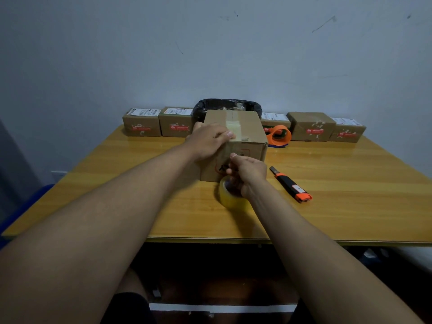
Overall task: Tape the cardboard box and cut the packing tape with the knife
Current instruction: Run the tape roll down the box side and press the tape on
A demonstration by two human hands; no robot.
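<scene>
In the head view, the cardboard box (233, 141) is seen at the centre of the frame, standing on the wooden table (117, 183). A strip of tape is laid along its top seam and runs over the near edge.

The left hand (208, 140) is spread flat on the top of the box at its near-left corner, with a thumb pressed on the tape at the edge; nothing is gripped by it. The right hand (247, 174) is held just below, in front of the box's near face, closed around the roll of packing tape (230, 195), which rests at or just above the table against the box's foot. Whether a stretch of tape is drawn taut between box and roll cannot be told, as clear film is hard to make out.

The knife (291, 184) lies untouched on the table to the right of centre, near the right hand, its blade end pointed away. An orange tape dispenser (279, 135) and a row of small parcels (311, 127) are set further up the frame, by the wall.

The tape appears to be laid but not yet cut. For this step to be done well, the strip should be kept pressed at the edge so that it is not lifted, the roll should be pulled down to hold the film tight against the face, and the cut should be made close to the roll, away from the fingers.
</scene>
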